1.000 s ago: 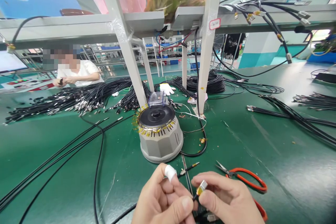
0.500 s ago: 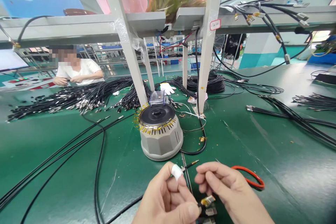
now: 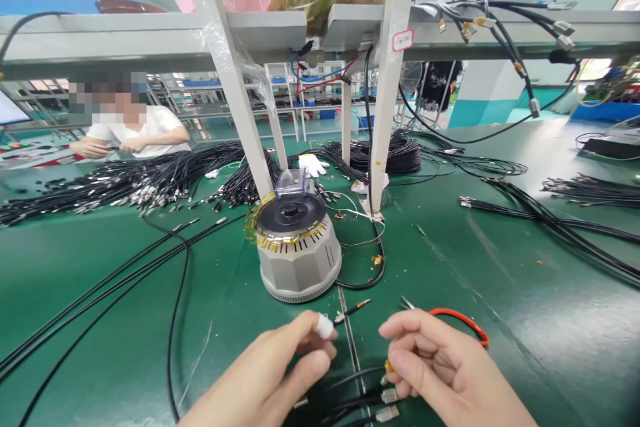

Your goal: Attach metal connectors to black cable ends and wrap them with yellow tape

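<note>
My left hand [image 3: 295,360] is over the near table, its thumb apart from the curled fingers and nothing visible between them. White wrap covers one fingertip. My right hand [image 3: 430,360] is curled, thumb against the fingers, at the yellow-taped end of a black cable [image 3: 357,373]; the fingers partly hide that end. Below it, more black cables with metal connectors [image 3: 387,413] lie between my hands. A tool with a red handle [image 3: 463,320] and a pointed metal tip lies behind my right hand. One short dark piece with a metal tip [image 3: 355,310] rests beyond my left fingertips.
A round grey tape dispenser [image 3: 300,267], ringed with yellow tape pieces, stands ahead. Shelf posts [image 3: 385,113] rise behind it. Bundles of black cables [image 3: 150,177] lie left and right [image 3: 555,213]. Across the table sits a person in white [image 3: 135,130].
My left hand has moved left, away from the yellow-taped cable end and the right hand. The cable end now shows beside my right thumb. The whole view has shifted slightly.
</note>
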The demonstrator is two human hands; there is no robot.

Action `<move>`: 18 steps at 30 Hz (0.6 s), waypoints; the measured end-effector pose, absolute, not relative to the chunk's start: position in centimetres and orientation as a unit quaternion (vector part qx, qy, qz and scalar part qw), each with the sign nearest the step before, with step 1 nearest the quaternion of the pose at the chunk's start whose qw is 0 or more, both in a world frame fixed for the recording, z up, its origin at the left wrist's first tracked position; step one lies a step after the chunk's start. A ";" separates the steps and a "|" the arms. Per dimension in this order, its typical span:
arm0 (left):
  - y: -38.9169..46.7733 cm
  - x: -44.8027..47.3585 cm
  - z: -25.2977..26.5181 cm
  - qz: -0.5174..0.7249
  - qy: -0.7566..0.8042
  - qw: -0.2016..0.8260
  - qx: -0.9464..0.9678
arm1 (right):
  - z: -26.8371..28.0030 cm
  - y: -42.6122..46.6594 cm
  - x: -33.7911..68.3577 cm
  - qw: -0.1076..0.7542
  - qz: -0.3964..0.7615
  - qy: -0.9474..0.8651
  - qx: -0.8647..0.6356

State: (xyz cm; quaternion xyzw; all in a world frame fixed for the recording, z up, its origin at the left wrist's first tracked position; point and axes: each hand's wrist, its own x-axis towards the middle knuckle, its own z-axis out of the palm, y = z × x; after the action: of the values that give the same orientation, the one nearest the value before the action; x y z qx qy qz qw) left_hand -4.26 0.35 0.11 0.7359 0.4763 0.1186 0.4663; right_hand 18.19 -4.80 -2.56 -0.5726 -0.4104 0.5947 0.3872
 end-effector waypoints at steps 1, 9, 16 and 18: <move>0.5 -5.0 0.2 0.092 0.482 0.465 0.737 | -2.6 -4.9 18.4 0.378 0.589 -0.423 -0.576; 0.7 -3.8 0.5 0.022 0.455 0.533 0.713 | -3.3 -4.7 19.3 0.289 0.513 -0.571 -0.572; 0.1 -0.3 -0.9 0.184 0.381 0.664 0.617 | -3.6 -4.8 19.7 0.276 0.506 -0.594 -0.560; 0.2 -0.5 -1.1 0.177 0.383 0.671 0.610 | -3.5 -4.9 19.5 0.299 0.511 -0.576 -0.564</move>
State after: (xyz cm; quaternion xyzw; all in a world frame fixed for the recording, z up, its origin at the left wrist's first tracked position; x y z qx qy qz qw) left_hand -0.54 0.15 -1.07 0.6100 0.3829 0.1772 0.6707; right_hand 19.53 -4.92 -3.50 -0.5643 -0.5758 0.5108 0.2986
